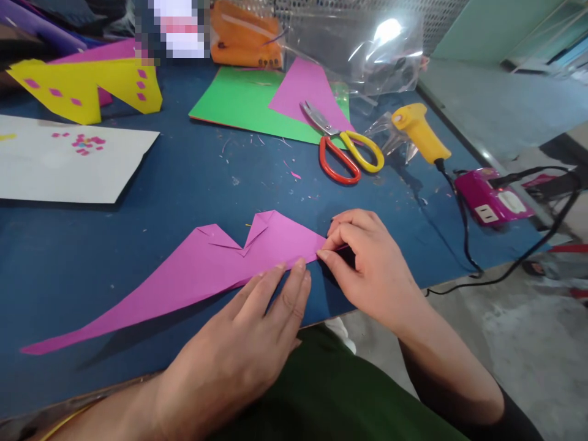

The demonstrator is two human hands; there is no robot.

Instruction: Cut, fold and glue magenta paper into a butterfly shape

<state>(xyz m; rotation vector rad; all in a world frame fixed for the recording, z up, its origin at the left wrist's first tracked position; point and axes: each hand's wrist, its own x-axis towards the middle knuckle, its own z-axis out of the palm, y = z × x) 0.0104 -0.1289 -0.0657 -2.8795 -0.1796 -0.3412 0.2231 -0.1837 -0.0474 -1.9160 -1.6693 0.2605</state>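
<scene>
A long folded magenta paper shape (193,269) lies flat on the blue table (184,177), with a notch folded into its upper edge. My left hand (248,343) rests palm down, its fingertips pressing the paper's lower edge near the right end. My right hand (367,263) pinches the paper's right tip between thumb and fingers.
Red and yellow handled scissors (344,147) lie beyond on a green sheet (239,101) and a magenta sheet (307,89). A yellow glue gun (420,135) with a black cord, a pink power strip (491,199), a white sheet (64,162), a yellow cut shape (82,86) and clear plastic bags (367,49) surround them.
</scene>
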